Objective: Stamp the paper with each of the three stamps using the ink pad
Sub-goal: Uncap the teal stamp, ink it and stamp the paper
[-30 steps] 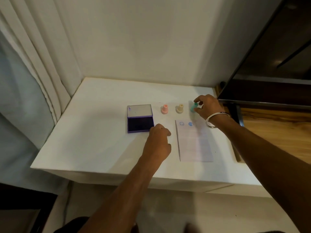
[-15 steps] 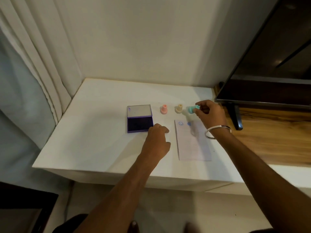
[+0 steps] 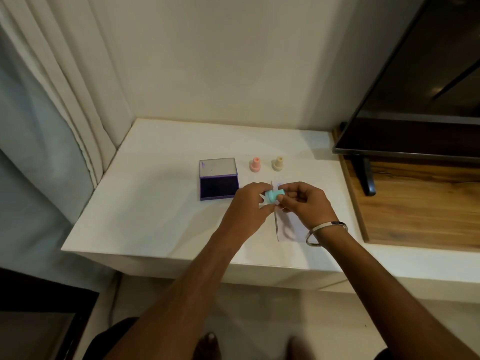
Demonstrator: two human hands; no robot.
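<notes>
Since the earlier frame my right hand (image 3: 305, 203) carried the teal stamp (image 3: 272, 196) from the row to mid-air over the paper (image 3: 293, 229); my left hand (image 3: 246, 203) came up, both grips pinched on it. It lies sideways, long axis left-right, face leftward. Looks like the last stamp; next it needs inking on the ink pad (image 3: 219, 187).

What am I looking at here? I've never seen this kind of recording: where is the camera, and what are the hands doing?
The camera sits on a person's head, looking down at their own bare hands. There is no machine. On the white table lie an open ink pad, a pink stamp, a beige stamp and a paper, mostly hidden. The left hand and right hand together hold a green stamp above the paper.
</notes>
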